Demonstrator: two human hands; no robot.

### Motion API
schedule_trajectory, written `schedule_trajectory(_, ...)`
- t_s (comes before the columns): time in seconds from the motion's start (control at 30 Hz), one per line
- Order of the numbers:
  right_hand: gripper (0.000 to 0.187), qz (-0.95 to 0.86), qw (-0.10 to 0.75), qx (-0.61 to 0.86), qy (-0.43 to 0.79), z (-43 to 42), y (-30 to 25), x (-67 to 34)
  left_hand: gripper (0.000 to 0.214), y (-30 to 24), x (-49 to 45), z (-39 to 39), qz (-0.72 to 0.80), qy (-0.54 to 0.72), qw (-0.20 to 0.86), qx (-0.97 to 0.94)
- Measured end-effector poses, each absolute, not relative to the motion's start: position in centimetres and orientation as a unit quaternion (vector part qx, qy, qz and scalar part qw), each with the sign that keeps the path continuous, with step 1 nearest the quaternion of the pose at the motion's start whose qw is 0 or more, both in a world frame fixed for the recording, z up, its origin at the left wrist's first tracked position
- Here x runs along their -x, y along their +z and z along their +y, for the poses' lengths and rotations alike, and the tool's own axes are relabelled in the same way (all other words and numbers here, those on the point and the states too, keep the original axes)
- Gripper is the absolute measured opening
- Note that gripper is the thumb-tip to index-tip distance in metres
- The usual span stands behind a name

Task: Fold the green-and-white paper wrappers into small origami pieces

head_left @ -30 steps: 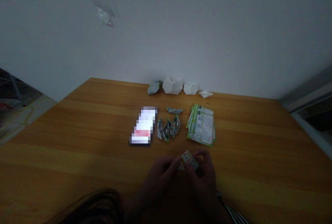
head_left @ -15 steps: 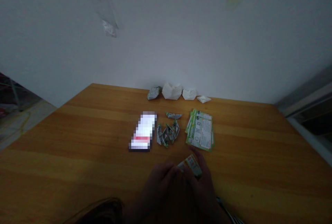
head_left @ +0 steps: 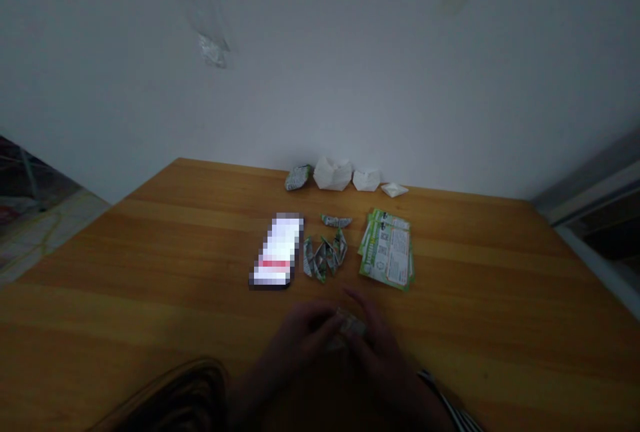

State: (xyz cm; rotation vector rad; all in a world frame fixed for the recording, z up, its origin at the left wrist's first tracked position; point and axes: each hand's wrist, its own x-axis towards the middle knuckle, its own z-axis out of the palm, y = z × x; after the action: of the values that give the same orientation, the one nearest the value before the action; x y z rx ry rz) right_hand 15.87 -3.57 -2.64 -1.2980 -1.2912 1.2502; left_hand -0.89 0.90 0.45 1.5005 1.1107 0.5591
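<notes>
Low at the front of the table, my left hand (head_left: 309, 333) and my right hand (head_left: 376, 347) both grip a small folded piece of paper (head_left: 353, 323). My fingers cover much of the paper, and the shade makes its print hard to read. My right index finger stretches out beyond the paper's far edge. Just past my hands lie several folded paper pieces (head_left: 324, 259) standing in a zigzag, with one more folded strip (head_left: 337, 221) behind them. To their right is a loose stack of green and white printed leaflets (head_left: 387, 252).
A phone with a lit, blurred screen (head_left: 277, 251) lies left of the folded pieces. Along the wall stand a printed folded paper shape (head_left: 299, 178), two white paper shapes (head_left: 333, 174) and a small white paper boat (head_left: 395, 189). The wooden table (head_left: 150, 252) meets the white wall.
Both hands have drawn closer together, the right one moving left. The paper between them has shifted left and is more covered, its coloured print no longer plain.
</notes>
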Motion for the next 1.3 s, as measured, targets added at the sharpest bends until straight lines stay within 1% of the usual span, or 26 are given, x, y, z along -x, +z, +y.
schedule_trajectory(0.07, 0.047, -0.486, 0.441, 0.527, 0.541, -3.3, -2.5, -15.8, 0.029, 0.2, 1.0, 1.1, 0.497, 0.245, 0.564, -0.612)
schedule_trajectory(0.17, 0.033, -0.441, 0.453, 0.526, 0.569, -2.8, -2.5, -15.8, 0.029, -0.1, 1.1, 1.2, 0.518, 0.267, 0.585, -0.564)
schedule_trajectory(0.37, 0.022, -0.398, 0.487, 0.529, 0.57, -2.2, -2.5, -16.8, 0.033, 1.0, 1.7, 1.8, 0.432, 0.25, 0.715, -0.489)
schedule_trajectory(0.53, 0.014, -0.418, 0.49, 0.49, 0.587, -2.1, -2.4, -17.4, 0.027, 1.0, 2.3, 1.8, 0.413, 0.239, 0.719, -0.505)
schedule_trajectory(0.63, 0.004, -0.486, 0.483, 0.515, 0.514, -2.2, -2.2, -17.9, 0.027, 1.0, 2.4, 1.7, 0.424, 0.24, 0.731, -0.478)
schedule_trajectory(0.7, 0.009, -0.559, 0.476, 0.52, 0.435, -2.3, -2.1, -18.3, 0.034, 1.3, 2.2, 1.7, 0.425, 0.254, 0.754, -0.432)
schedule_trajectory(0.77, 0.015, -0.633, 0.47, 0.489, 0.373, -2.3, -1.9, -18.5, 0.038, 1.7, 2.0, 1.7, 0.439, 0.257, 0.756, -0.412)
schedule_trajectory(0.9, 0.021, -0.721, 0.465, 0.415, 0.302, -2.3, -1.8, -18.2, 0.04, 1.7, 1.7, 1.7, 0.487, 0.196, 0.666, -0.53)
schedule_trajectory(0.97, 0.022, -0.738, 0.461, 0.405, 0.28, -2.4, -1.9, -17.9, 0.038, 1.4, 1.7, 1.6, 0.502, 0.172, 0.623, -0.575)
schedule_trajectory(1.03, 0.021, -0.742, 0.458, 0.403, 0.276, -2.5, -1.9, -17.7, 0.034, 1.2, 1.7, 1.6, 0.508, 0.162, 0.602, -0.594)
schedule_trajectory(1.13, 0.023, -0.723, 0.46, 0.41, 0.313, -2.6, -1.9, -17.5, 0.032, 1.2, 1.6, 1.6, 0.508, 0.162, 0.569, -0.625)
schedule_trajectory(1.3, 0.03, -0.607, 0.461, 0.498, 0.413, -2.8, -2.0, -17.5, 0.028, 1.3, 1.7, 1.4, 0.554, 0.205, 0.399, -0.701)
